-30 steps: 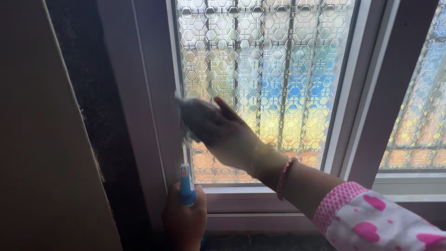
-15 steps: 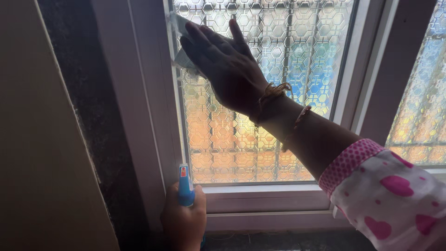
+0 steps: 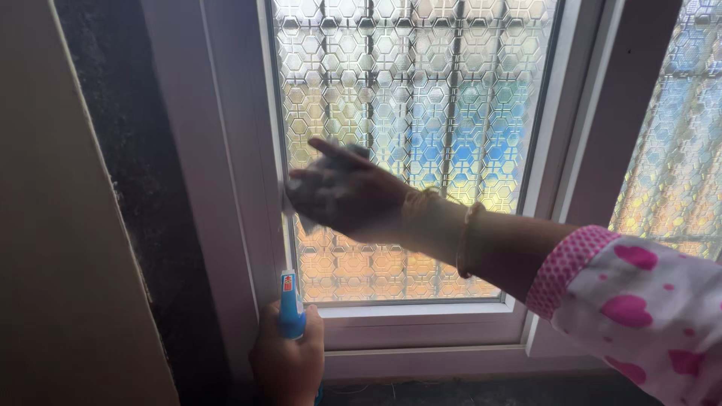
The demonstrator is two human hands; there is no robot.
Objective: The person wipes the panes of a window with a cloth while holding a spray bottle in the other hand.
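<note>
Right hand flat on cloth

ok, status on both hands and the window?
Right hand presses pale cloth on patterned glass pane. Left hand grips blue spray bottle. Nothing in the way.

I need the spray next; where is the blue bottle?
The blue spray bottle is in the left hand, low in the head view, against the window frame.
</note>
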